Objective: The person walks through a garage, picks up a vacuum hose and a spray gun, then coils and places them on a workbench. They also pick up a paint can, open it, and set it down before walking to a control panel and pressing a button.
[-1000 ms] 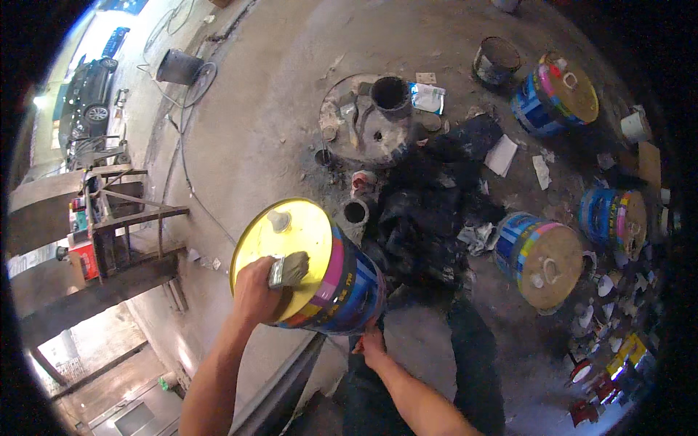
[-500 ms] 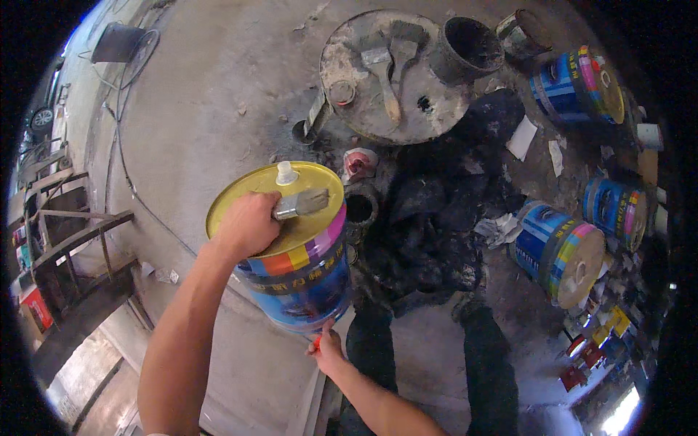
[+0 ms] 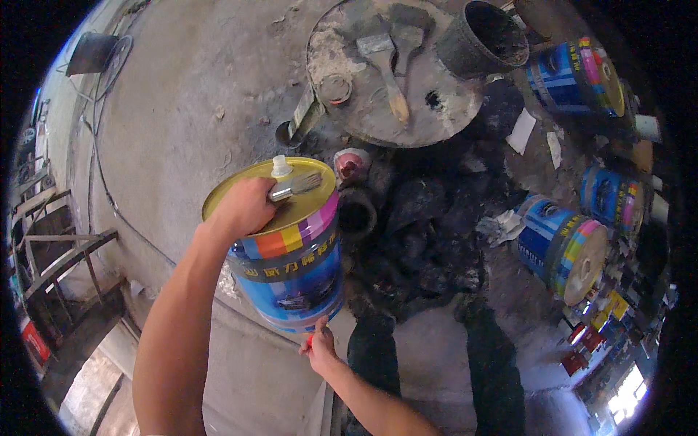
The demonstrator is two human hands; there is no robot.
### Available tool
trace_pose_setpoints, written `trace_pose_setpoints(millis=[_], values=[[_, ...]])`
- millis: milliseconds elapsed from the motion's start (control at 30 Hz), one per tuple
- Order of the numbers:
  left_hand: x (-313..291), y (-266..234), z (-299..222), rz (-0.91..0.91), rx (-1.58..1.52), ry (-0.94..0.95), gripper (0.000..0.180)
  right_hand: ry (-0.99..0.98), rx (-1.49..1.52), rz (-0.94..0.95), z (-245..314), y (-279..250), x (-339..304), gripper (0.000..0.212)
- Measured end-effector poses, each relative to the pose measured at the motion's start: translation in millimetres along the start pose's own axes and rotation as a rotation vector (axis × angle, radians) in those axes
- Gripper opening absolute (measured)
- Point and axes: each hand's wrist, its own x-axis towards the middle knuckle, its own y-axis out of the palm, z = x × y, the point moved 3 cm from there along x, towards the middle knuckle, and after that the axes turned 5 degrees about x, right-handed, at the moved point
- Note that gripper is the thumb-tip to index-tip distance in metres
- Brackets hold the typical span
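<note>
A tall blue metal paint can (image 3: 294, 280), with a gold lid and a rainbow band, is tilted in front of me. A white spout cap (image 3: 281, 167) stands up from its lid. My left hand (image 3: 243, 207) is closed over the lid, and a paintbrush (image 3: 294, 187) with a metal ferrule and grey bristles sticks out of the fist. The fist hides whatever else it grips on the lid. At the can's bottom rim my right hand (image 3: 320, 347) holds on, thumb against the wall and fingers underneath. A small bright red thing shows at those fingers, too little to name.
Ahead, a round dirty drum top (image 3: 443, 116) carries two wide brushes (image 3: 385, 73) and a black bucket (image 3: 483, 40). Dark crumpled cloth (image 3: 429, 225) lies right of the can. Several blue paint cans (image 3: 560, 243) stand at right. A cable (image 3: 116, 207) and metal frame (image 3: 65, 254) are at left.
The view has shifted slightly. The can looks a little more upright, with more of its side showing. Both hands keep their places on it, and the brush stays in the left fist.
</note>
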Motion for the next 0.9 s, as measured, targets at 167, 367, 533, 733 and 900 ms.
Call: trace_pose_setpoints(millis=[167, 367, 533, 733, 900], values=[[15, -4, 4, 0.045, 0.030, -0.007, 0.028, 0.046, -0.012, -0.010, 0, 8, -5, 0.065], [23, -9, 2, 0.064, -0.019, -0.024, 0.030, 0.088, -0.024, 0.003, -6, 17, -11, 0.066], [27, -8, 6, 0.073, 0.008, -0.006, 0.035, 0.051, 0.042, 0.007, -11, 19, -17, 0.066], [37, -9, 14, 0.118, 0.021, 0.008, 0.030, 0.098, 0.028, 0.018, -16, 31, -23, 0.068], [40, -11, 17, 0.125, 0.045, 0.002, 0.031, 0.088, 0.030, 0.034, -15, 31, -24, 0.068]])
